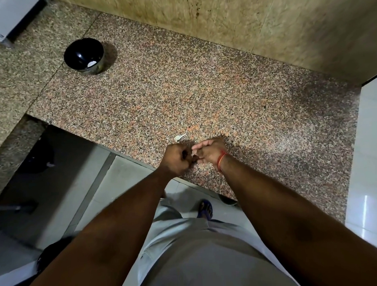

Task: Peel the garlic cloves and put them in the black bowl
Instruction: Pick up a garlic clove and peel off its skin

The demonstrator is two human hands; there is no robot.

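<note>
My left hand (177, 159) and my right hand (209, 151) meet above the near edge of the granite counter (203, 99). Between their fingertips they pinch a small pale garlic clove (193, 153), mostly hidden by the fingers. A red thread circles my right wrist. Just beyond the hands, a whitish garlic piece (179, 137) with a thin tail lies on the counter. The black bowl (84, 55) stands at the far left of the counter, with a white piece of garlic (91, 64) inside it.
A stone wall (221, 19) rises behind the counter. White tiles (367, 158) border it on the right. A white appliance corner (5, 16) sits at the far left. Below the counter edge are the grey floor and my foot in a blue sandal (205, 208).
</note>
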